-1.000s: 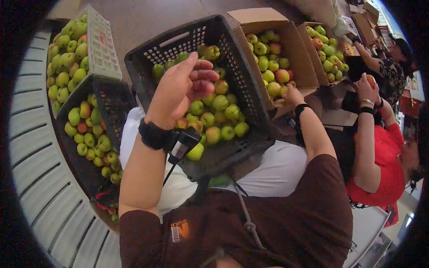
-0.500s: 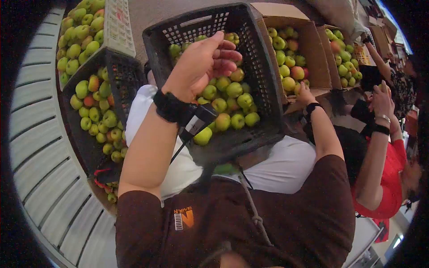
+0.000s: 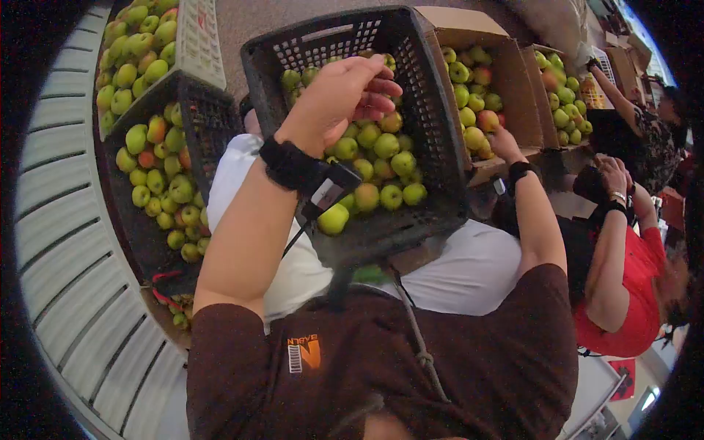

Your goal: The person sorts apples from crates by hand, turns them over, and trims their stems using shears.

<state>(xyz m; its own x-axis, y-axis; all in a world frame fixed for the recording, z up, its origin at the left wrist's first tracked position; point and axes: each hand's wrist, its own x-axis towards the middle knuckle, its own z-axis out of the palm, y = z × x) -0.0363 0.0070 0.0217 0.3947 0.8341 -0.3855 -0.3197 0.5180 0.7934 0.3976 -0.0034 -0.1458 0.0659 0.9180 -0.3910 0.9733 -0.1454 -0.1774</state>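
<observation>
Floor (image 3: 238, 33) shows beyond the crate (image 3: 370, 246). Left hand (image 3: 334, 97) hangs unclenched; right hand (image 3: 506, 145), grip unclear. Squeezing could bruise apples (image 3: 488, 121).

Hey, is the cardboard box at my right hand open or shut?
Open. The box's far flap is spread outward, and apples show inside.
</observation>
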